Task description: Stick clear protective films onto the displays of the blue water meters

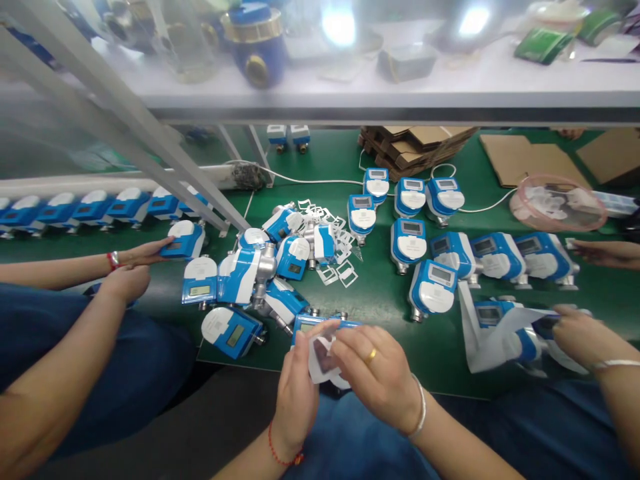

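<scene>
My left hand (296, 387) is closed on a small white-edged piece with a see-through window (323, 357), which looks like a sticker or backing frame. The fingertips of my right hand (375, 373) pinch the same piece from the right. Just beneath and behind my hands lies a blue-and-white meter (305, 325) with a small display, mostly hidden by them. To the left is a pile of similar blue meters (245, 277) with metal fittings. Loose white rectangular frames (345, 272) are scattered beside that pile.
On the left, a co-worker's hand (150, 252) touches a meter (183, 240). At right, a co-worker's hand (575, 337) holds a white strip (493, 337) over meters. More meters (433, 290) stand right of centre. Flattened cardboard (415, 143), a pink basket (557, 223) and an overhead shelf (350, 100) lie beyond.
</scene>
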